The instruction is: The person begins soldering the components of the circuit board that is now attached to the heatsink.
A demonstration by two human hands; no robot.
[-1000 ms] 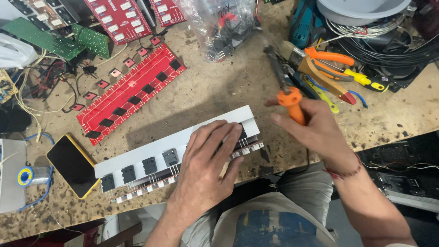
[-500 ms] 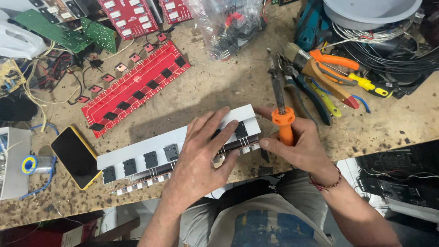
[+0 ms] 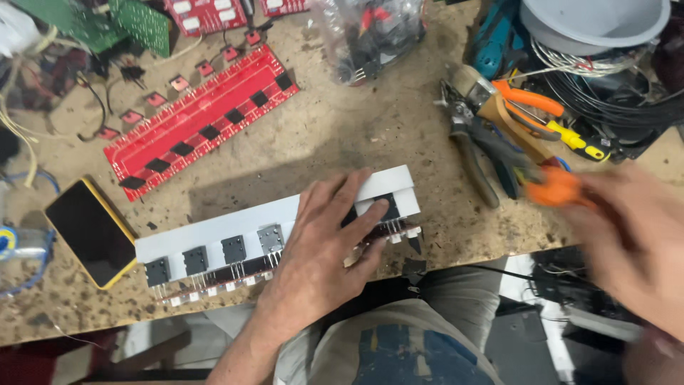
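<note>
My left hand (image 3: pixel 324 246) lies flat, fingers spread, on a long white bar (image 3: pixel 235 224) that carries a row of black square components (image 3: pixel 233 249) along its near side at the bench's front edge. My right hand (image 3: pixel 630 239), blurred, sits to the right of the bar and grips an orange-handled tool (image 3: pixel 554 188). The tool's tip is hidden in the blur. The right hand is apart from the bar.
A long red circuit strip (image 3: pixel 199 117) lies behind the bar. A phone in a yellow case (image 3: pixel 89 232) rests at the left. Pliers and cutters (image 3: pixel 499 135) lie at the right, with a clear bag of parts (image 3: pixel 370 36) and green and red boards at the back.
My right hand has swung the orange-handled tool away from the bar's right end toward the right. My left hand stays pressed on the bar.
</note>
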